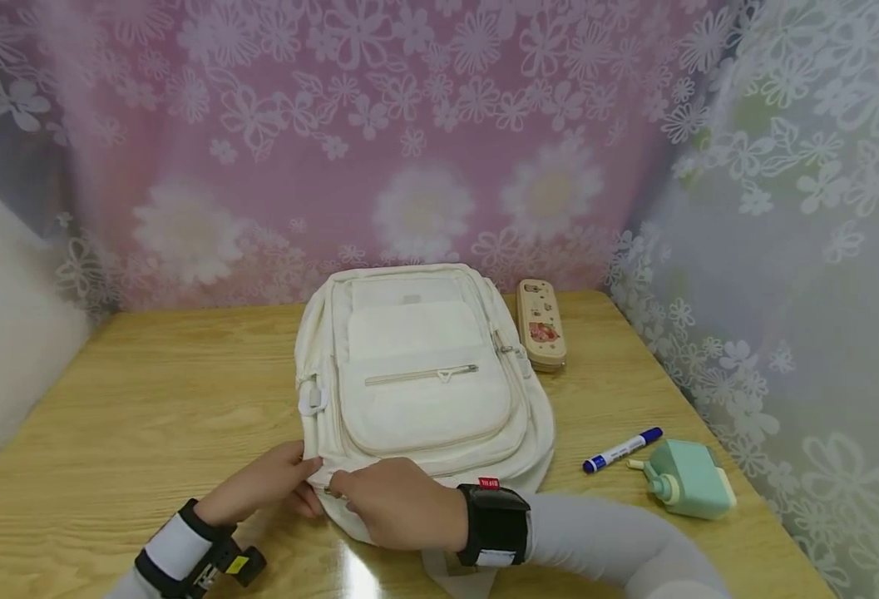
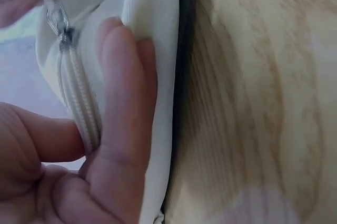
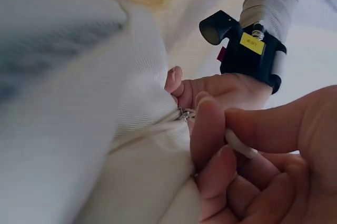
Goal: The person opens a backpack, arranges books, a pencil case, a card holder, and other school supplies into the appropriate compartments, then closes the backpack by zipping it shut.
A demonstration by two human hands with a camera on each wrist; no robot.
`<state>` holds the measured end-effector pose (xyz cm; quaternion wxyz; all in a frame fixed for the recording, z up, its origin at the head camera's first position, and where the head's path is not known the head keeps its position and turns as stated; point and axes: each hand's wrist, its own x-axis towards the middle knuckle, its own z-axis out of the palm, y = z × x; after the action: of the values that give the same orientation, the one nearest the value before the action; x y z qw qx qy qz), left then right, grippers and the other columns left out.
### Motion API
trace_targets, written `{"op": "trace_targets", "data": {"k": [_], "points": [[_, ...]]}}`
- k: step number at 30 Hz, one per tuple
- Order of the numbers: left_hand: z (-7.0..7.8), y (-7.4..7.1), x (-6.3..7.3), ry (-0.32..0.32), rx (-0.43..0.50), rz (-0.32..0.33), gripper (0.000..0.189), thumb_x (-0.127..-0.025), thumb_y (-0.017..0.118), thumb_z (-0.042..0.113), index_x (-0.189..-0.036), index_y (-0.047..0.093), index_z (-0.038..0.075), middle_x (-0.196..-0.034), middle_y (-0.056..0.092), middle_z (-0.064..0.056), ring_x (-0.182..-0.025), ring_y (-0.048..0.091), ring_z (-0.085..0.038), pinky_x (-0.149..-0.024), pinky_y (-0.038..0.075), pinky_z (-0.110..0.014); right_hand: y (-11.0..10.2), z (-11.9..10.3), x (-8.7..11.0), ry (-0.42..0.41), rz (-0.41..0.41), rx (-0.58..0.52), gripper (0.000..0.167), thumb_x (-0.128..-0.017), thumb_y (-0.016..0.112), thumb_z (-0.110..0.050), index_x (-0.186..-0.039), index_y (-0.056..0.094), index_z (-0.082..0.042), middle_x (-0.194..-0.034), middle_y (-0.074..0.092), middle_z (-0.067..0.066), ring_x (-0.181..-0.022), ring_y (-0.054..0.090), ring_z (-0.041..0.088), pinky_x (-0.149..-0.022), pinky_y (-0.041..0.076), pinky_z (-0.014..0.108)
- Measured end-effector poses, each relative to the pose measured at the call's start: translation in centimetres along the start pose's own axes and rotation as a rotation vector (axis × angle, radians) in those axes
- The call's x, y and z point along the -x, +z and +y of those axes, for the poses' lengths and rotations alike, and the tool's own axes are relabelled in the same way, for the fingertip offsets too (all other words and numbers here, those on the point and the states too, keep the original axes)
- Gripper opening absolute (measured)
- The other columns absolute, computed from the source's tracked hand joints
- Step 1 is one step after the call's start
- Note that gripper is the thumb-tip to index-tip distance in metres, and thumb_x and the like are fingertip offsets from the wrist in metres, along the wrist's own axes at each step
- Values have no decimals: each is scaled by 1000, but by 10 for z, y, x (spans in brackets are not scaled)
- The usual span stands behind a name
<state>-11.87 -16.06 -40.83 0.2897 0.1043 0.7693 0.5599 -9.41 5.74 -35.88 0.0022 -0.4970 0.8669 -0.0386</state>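
Note:
A cream backpack (image 1: 427, 420) lies on the table with its front pocket facing up. At its lower left edge, my left hand (image 1: 267, 482) pinches the fabric beside the zipper; in the left wrist view the zipper teeth (image 2: 84, 97) run between thumb and fingers. My right hand (image 1: 405, 503) is close beside it, with thumb and fingers pinching the looped zipper pull (image 3: 239, 144). The metal zipper slider (image 2: 66, 37) sits just beyond the left fingertips. Inside the backpack is hidden.
Right of the backpack, a beige pencil case (image 1: 541, 324) stands near its upper edge. Farther right lie a blue-and-white marker (image 1: 622, 450) and a mint-green bottle (image 1: 689, 481) on its side. Patterned curtains border the wooden table (image 1: 170, 399) at the back and right.

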Motion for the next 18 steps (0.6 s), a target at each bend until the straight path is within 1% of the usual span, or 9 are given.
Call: {"op": "trace_targets", "data": {"k": [1, 5, 8, 11, 12, 14, 15, 17, 18], "points": [[-1, -2, 0, -3, 1, 7, 31, -101, 37, 16, -112, 45, -12, -79, 67, -13, -69, 68, -21, -65, 57, -36, 0, 1, 3, 15, 2, 11, 7, -91, 59, -17, -97, 57, -19, -58, 43, -14, -49, 37, -2, -43, 28, 12], [-3, -10, 1, -21, 12, 30, 33, -102, 36, 16, -112, 44, -14, -76, 67, -13, -70, 68, -21, -67, 57, -36, -3, 8, 20, 63, 44, 21, 12, -90, 59, -13, -100, 59, -19, -63, 54, -14, -49, 40, -2, -45, 30, 12], [-6, -15, 3, -28, 14, 37, 33, -102, 36, 17, -111, 44, -14, -76, 68, -13, -71, 68, -21, -68, 57, -36, -6, 16, 39, 98, 95, -19, 15, -89, 58, -8, -100, 59, -17, -68, 59, -11, -52, 42, -2, -50, 33, 12], [-9, -19, 6, -33, 10, 43, 34, -102, 36, 17, -112, 43, -15, -77, 68, -12, -71, 68, -21, -68, 57, -35, -11, 28, 61, 149, 135, -79, 12, -88, 59, -5, -94, 59, -15, -66, 58, -8, -53, 42, 0, -52, 37, 14], [-9, -21, 8, -35, 4, 48, 34, -102, 36, 17, -111, 43, -15, -77, 67, -12, -71, 68, -21, -68, 57, -35, -12, 34, 68, 168, 148, -96, 11, -87, 60, -5, -92, 58, -14, -66, 59, -7, -54, 44, 0, -53, 39, 15], [-11, -25, 11, -42, -10, 68, 35, -102, 36, 17, -112, 43, -16, -77, 67, -12, -71, 68, -21, -68, 57, -35, -16, 45, 85, 231, 148, -137, 11, -86, 61, -4, -91, 60, -14, -70, 62, -5, -58, 50, 2, -55, 42, 18], [-11, -26, 12, -50, -23, 90, 35, -102, 36, 17, -112, 44, -15, -77, 67, -12, -70, 68, -21, -67, 57, -35, -18, 51, 93, 267, 140, -159, 11, -86, 62, -3, -91, 62, -13, -73, 64, -5, -60, 53, 3, -56, 44, 19], [-9, -27, 12, -48, -78, 158, 34, -101, 38, 17, -110, 47, -15, -74, 66, -11, -67, 67, -20, -65, 56, -34, -22, 62, 109, 343, 122, -202, 15, -86, 61, -1, -93, 66, -13, -80, 67, -4, -66, 58, 6, -59, 47, 21], [-6, -26, 12, -34, -147, 218, 32, -101, 39, 17, -107, 51, -13, -72, 64, -9, -65, 65, -19, -62, 55, -33, -24, 67, 116, 378, 110, -233, 17, -86, 61, 0, -94, 68, -13, -81, 67, -3, -68, 59, 6, -61, 47, 22]]}}
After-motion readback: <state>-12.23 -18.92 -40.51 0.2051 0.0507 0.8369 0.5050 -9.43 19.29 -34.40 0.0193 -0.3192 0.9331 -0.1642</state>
